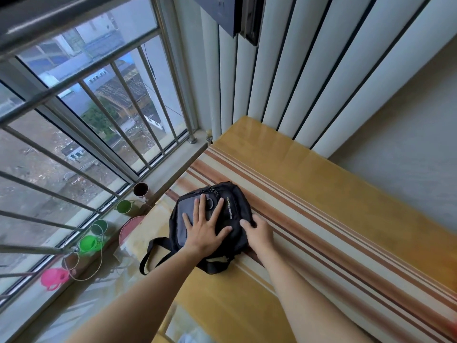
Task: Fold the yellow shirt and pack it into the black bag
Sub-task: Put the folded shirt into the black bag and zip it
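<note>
The black bag [235, 206] lies flat on a striped cloth [321, 231] over a yellow wooden table, zipped shut as far as I can see, with its strap [153, 253] trailing to the left. My left hand [205, 231] rests flat on the bag's grey front panel, fingers spread. My right hand [257, 230] touches the bag's right edge with its fingers curled against the side. No yellow shirt shows anywhere in view.
A window sill on the left holds a brown cup [141, 190], green cups [125, 206], a pink lid [129, 227], a pink cup [53, 278] and a thin white cord [99, 256]. Metal window bars [99, 134] and white vertical blinds [296, 82] stand behind.
</note>
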The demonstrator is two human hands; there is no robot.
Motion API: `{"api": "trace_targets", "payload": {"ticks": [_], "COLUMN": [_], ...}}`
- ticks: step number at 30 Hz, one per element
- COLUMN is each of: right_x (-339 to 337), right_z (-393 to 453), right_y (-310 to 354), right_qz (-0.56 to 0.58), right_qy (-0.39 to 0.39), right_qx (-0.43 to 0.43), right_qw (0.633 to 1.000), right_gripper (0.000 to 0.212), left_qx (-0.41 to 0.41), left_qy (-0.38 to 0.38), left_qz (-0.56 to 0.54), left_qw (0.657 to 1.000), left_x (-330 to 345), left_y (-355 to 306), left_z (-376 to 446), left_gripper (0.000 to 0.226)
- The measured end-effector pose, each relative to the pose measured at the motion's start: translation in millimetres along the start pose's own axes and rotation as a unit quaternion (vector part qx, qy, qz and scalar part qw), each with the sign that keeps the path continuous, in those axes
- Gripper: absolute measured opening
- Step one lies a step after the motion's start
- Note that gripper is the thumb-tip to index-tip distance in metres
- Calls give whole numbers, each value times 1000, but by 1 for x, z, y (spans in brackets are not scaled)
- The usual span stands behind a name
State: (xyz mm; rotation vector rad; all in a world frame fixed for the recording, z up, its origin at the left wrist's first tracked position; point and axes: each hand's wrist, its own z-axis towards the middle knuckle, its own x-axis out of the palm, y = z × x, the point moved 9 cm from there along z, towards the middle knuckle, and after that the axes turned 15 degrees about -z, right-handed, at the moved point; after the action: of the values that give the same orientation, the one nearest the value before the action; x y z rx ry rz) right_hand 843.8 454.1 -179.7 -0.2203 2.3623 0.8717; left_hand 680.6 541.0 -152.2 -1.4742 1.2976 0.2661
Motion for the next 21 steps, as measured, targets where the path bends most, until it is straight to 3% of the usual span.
{"api": "trace_targets", "payload": {"ticks": [3, 5, 8, 11, 15, 18, 21], "right_x": [-8, 5, 37, 43, 37, 40, 37], "right_z": [-16, -29, -40, -47, -60, -61, -64], "right_y": [-4, -20, -43, -48, -28, -28, -27], "right_qz": [56, 78, 122, 106, 63, 22, 18], "right_qy": [-12, 25, 92, 122, 132, 76, 15], "right_qx": [33, 89, 87, 49, -27, -25, 2], "right_qw": [998, 993, 984, 986, 989, 997, 1000], "right_gripper": [48, 64, 84, 71, 74, 72, 65], "left_qx": [-1, -17, -34, -36, -33, -22, 45], "left_qy": [23, 43, 73, 103, 97, 53, 15], "left_qz": [13, 22, 37, 49, 61, 69, 99], "left_qw": [1000, 999, 996, 993, 993, 996, 994], "left_x": [4, 8, 10, 13, 14, 14, 22], "left_y": [3, 5, 6, 9, 6, -4, -20], "left_z": [0, 1, 4, 3, -5, -16, -34], "left_gripper": [83, 83, 83, 83, 81, 76, 70]}}
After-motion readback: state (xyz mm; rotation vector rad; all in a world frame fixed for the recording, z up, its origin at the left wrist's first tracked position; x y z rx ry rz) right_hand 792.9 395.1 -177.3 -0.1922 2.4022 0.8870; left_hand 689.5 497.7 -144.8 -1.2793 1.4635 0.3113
